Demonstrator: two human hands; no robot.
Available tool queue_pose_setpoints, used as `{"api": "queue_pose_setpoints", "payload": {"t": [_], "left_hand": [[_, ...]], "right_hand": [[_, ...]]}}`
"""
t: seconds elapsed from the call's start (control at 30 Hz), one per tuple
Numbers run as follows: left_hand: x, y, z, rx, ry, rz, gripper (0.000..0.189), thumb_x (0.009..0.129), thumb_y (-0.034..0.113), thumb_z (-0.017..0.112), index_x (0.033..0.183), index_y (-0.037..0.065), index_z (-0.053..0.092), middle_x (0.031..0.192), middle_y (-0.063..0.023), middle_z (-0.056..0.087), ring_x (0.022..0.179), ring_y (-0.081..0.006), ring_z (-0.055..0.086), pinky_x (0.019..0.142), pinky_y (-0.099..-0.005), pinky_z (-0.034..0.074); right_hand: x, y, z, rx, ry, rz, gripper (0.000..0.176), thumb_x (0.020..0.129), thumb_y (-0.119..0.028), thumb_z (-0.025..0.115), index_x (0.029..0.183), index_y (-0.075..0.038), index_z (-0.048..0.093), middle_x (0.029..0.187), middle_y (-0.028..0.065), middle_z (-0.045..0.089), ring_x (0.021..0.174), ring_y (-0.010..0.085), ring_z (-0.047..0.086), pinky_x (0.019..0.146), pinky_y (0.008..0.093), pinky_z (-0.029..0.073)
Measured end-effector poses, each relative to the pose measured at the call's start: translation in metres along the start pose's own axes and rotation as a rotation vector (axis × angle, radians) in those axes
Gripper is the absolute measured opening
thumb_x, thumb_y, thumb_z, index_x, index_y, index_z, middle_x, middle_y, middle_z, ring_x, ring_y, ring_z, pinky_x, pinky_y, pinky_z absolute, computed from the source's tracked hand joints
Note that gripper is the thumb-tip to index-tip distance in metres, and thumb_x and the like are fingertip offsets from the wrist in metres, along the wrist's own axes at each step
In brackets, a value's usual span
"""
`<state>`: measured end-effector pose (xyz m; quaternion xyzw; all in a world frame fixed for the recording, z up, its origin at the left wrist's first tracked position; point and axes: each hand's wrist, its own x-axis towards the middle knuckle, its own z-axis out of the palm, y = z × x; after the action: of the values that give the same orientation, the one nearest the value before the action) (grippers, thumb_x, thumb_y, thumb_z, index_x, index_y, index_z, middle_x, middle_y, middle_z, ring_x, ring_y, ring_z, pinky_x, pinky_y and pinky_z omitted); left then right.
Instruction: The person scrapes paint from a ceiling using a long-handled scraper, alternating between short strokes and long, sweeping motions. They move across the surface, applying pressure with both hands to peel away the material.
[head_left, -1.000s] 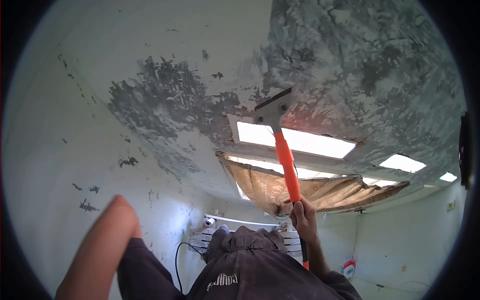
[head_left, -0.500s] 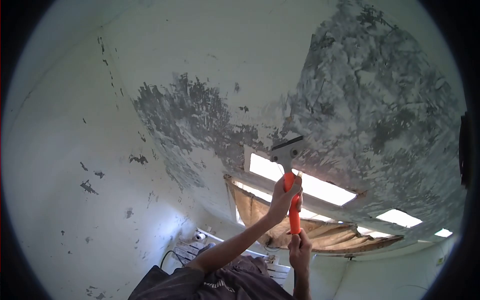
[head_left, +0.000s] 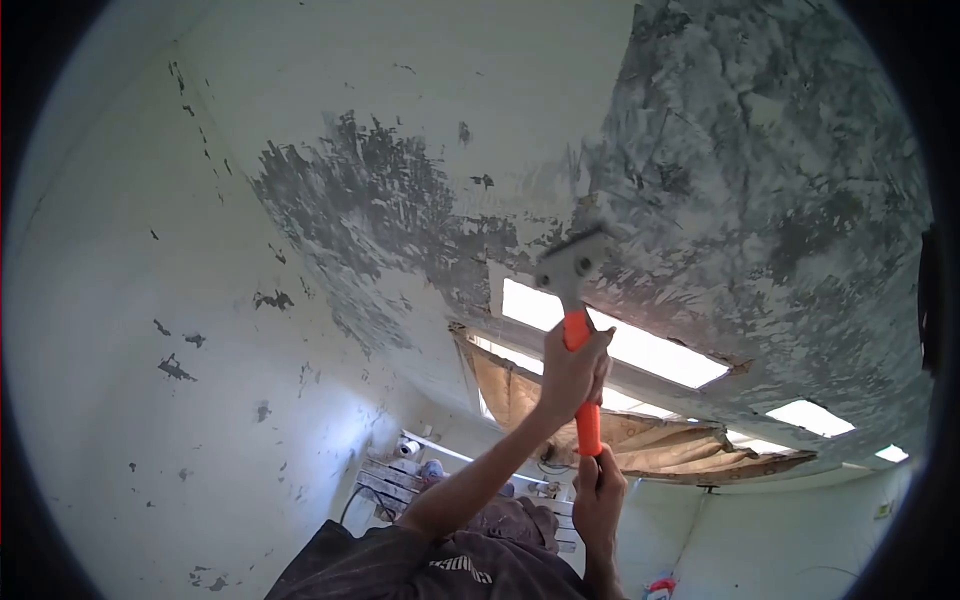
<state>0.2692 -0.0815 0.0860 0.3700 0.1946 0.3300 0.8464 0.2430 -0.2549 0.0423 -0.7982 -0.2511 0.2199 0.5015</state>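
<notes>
Both hands grip a long-handled scraper, with an orange handle point(head_left: 588, 430) and a wide grey head point(head_left: 570, 265). My left hand point(head_left: 572, 375) wraps round the upper handle, just below the head. Lower down, my right hand point(head_left: 599, 495) closes on the handle's bottom end. The blade edge points up at the ceiling point(head_left: 450, 60), near the border between pale paint and a grey scraped patch point(head_left: 720, 180). Blur on the head hides whether the blade touches the surface.
Bright window openings point(head_left: 640, 355) lie behind the scraper, with a brown sheet point(head_left: 640, 450) hanging below them. The pale left wall point(head_left: 100, 330) has chipped spots. Below my arms are wooden slats point(head_left: 385, 480) and a white roll point(head_left: 408, 448). A red object point(head_left: 660, 587) shows at the bottom.
The scraper head has moved up in the view and is now blurred. My view has shifted, so the ceiling and windows sit higher. Both hands keep their hold.
</notes>
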Motion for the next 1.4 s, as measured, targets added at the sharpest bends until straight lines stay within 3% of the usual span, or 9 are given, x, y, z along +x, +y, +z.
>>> {"api": "queue_pose_setpoints", "payload": {"t": [0.1,0.23,0.27,0.37,0.5,0.63,0.73,1.1,1.4], "left_hand": [[0.000,0.000,-0.001,-0.025,-0.042,0.005,0.025,0.090,0.006,0.060,0.073,0.007,0.042,0.047,0.0007,0.040,0.029,-0.0099,0.037,0.026,-0.0255,0.032],[-0.003,0.014,-0.002,0.003,-0.033,-0.040,0.028,0.090,0.008,0.061,0.068,0.008,0.043,0.045,0.0016,0.037,0.028,-0.0100,0.037,0.026,-0.0261,0.032],[-0.002,0.011,-0.001,-0.006,-0.030,-0.071,0.027,0.090,0.008,0.061,0.069,0.009,0.043,0.045,0.0018,0.037,0.028,-0.0100,0.037,0.026,-0.0261,0.032],[-0.012,-0.004,0.002,-0.042,-0.155,-0.103,0.023,0.090,0.007,0.061,0.076,0.009,0.043,0.047,0.0016,0.039,0.029,-0.0095,0.037,0.026,-0.0258,0.033],[-0.005,0.022,0.007,-0.016,-0.058,-0.077,0.025,0.089,0.006,0.062,0.076,0.010,0.042,0.047,0.0022,0.037,0.027,-0.0098,0.034,0.025,-0.0260,0.031],[-0.011,-0.003,-0.003,-0.108,-0.098,-0.052,0.026,0.090,0.005,0.061,0.075,0.010,0.041,0.047,0.0021,0.037,0.027,-0.0101,0.034,0.024,-0.0260,0.029],[-0.007,-0.004,-0.013,-0.052,-0.103,-0.048,0.019,0.089,0.005,0.057,0.077,0.005,0.042,0.049,0.0007,0.041,0.029,-0.0089,0.037,0.025,-0.0245,0.031],[0.003,0.003,-0.021,-0.066,-0.081,-0.027,0.022,0.090,0.006,0.060,0.078,0.009,0.041,0.048,0.0007,0.038,0.028,-0.0105,0.035,0.025,-0.0252,0.030],[0.002,0.010,-0.024,-0.009,-0.074,0.024,0.024,0.089,0.007,0.063,0.074,0.009,0.044,0.048,0.0026,0.037,0.027,-0.0093,0.035,0.024,-0.0258,0.033]], "right_hand": [[-0.007,0.005,0.000,0.127,-0.001,-0.002,0.018,0.097,-0.014,0.050,0.103,-0.001,0.061,0.059,-0.0001,0.048,0.053,0.0076,0.044,0.051,0.0286,0.037],[0.004,0.000,0.003,0.304,-0.091,0.075,0.015,0.097,-0.013,0.052,0.102,-0.002,0.061,0.066,-0.0005,0.051,0.055,0.0063,0.045,0.052,0.0239,0.037],[0.001,0.000,-0.008,0.382,-0.212,0.151,0.015,0.099,-0.012,0.049,0.106,-0.002,0.057,0.065,0.0002,0.051,0.056,0.0050,0.047,0.051,0.0215,0.038],[-0.002,0.027,-0.026,0.816,-0.555,0.018,0.025,0.103,-0.022,0.046,0.114,0.000,0.049,0.061,0.0003,0.049,0.043,0.0050,0.042,0.040,0.0209,0.032],[0.011,0.010,-0.011,0.799,-0.473,0.112,0.030,0.104,-0.027,0.046,0.111,0.001,0.051,0.053,-0.0020,0.041,0.036,0.0041,0.034,0.035,0.0210,0.025],[-0.002,0.013,-0.019,0.747,-0.464,0.147,0.029,0.104,-0.025,0.046,0.111,0.002,0.054,0.051,-0.0044,0.038,0.035,0.0030,0.031,0.035,0.0203,0.024],[0.003,0.012,-0.009,0.740,-0.461,0.155,0.028,0.104,-0.022,0.046,0.112,0.002,0.056,0.052,-0.0054,0.039,0.037,0.0018,0.034,0.036,0.0201,0.024],[0.013,0.009,0.002,0.561,-0.389,0.075,0.022,0.102,-0.016,0.046,0.106,0.001,0.059,0.056,-0.0081,0.040,0.044,-0.0003,0.035,0.040,0.0197,0.025],[0.011,0.005,0.008,0.595,-0.424,0.096,0.027,0.103,-0.021,0.046,0.105,0.002,0.060,0.057,-0.0077,0.042,0.046,0.0002,0.038,0.043,0.0191,0.028]]}}
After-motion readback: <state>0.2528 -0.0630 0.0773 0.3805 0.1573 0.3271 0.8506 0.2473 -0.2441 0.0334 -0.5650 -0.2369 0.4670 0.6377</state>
